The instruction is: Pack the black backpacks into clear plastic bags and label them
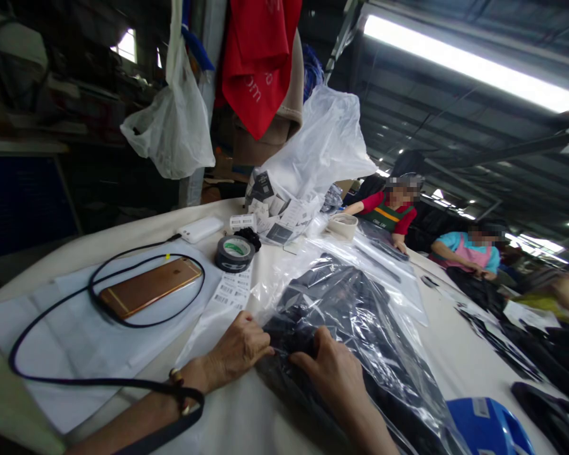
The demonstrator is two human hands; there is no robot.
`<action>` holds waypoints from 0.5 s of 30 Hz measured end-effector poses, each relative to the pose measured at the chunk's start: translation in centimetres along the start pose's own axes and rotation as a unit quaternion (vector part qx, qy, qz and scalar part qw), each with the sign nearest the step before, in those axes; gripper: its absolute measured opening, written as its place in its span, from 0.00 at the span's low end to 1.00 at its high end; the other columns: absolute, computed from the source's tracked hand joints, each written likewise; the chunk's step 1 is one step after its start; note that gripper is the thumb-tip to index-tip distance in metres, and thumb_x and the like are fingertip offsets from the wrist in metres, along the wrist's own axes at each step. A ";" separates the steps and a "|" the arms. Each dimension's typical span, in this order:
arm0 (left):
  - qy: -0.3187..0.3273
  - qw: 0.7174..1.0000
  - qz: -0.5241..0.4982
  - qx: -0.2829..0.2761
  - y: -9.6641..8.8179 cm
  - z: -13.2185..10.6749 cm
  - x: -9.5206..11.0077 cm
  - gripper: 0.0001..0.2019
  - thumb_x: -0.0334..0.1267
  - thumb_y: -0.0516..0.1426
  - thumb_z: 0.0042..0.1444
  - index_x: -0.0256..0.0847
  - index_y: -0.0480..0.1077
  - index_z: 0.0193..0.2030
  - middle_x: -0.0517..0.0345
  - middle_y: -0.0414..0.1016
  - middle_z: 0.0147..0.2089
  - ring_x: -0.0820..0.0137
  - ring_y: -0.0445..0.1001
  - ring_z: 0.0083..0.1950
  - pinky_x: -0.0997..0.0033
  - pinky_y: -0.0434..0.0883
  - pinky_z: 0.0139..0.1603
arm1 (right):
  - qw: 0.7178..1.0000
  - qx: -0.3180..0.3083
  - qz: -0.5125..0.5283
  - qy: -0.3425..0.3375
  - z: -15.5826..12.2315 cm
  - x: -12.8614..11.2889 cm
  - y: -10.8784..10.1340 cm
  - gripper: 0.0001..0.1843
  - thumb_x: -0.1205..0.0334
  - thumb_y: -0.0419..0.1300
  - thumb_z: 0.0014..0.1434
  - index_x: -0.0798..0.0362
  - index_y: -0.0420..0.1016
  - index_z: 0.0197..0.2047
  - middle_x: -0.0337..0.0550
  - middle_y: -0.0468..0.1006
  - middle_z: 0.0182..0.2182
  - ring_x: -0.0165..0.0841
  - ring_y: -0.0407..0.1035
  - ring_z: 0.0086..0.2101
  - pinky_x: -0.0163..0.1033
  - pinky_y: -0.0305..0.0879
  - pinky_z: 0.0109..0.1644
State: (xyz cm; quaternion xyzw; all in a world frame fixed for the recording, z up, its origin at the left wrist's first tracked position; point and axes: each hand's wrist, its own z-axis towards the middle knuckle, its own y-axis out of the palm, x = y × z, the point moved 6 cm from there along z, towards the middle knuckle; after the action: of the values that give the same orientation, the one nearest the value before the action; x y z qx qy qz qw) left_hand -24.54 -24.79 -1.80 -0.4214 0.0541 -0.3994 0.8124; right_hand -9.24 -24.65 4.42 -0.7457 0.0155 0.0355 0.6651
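Observation:
A dark folded garment inside a clear plastic bag (360,316) lies on the white table (275,417) in front of me. My left hand (237,351) rests at the bag's near left edge, fingers curled and pinching the plastic opening. My right hand (334,376) lies on the bag's near end, fingers bent and gripping the same edge of the bag and garment. The fingertips of both hands nearly meet.
A gold phone (149,287) lies inside a loop of black cable (99,379) at left. Beyond are barcode labels (232,294), a tape roll (234,253), a white power bank (201,229) and a bag of tags (289,208). Other people sit at far right. A blue object (488,426) lies near right.

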 end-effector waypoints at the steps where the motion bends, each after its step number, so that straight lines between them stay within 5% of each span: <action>1: 0.001 1.000 -0.002 0.004 -0.1 0.0 0.0 0.18 0.42 0.51 0.61 0.39 0.65 0.21 0.65 0.69 0.20 0.74 0.64 0.23 0.66 0.55 0.39 | 1.000 -0.003 0.020 -0.001 0.1 0.2 0.2 0.13 0.51 0.59 0.51 0.51 0.62 0.32 0.41 0.74 0.27 0.38 0.69 0.31 0.36 0.49 0.29; 15: 0.058 0.995 0.005 0.082 -0.7 0.1 0.7 0.18 0.36 0.44 0.64 0.41 0.60 0.22 0.68 0.66 0.18 0.75 0.63 0.20 0.68 0.58 0.36 | 0.971 0.041 0.233 -0.025 -0.1 1.6 2.0 0.08 0.67 0.58 0.45 0.51 0.58 0.26 0.32 0.64 0.20 0.29 0.61 0.25 0.33 0.48 0.30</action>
State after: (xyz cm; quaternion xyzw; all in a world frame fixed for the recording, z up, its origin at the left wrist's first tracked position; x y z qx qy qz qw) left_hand -24.44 -25.50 -1.04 -0.3293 0.0699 -0.4218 0.8419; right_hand -7.76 -24.93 2.35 -0.6926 0.1732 0.2075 0.6688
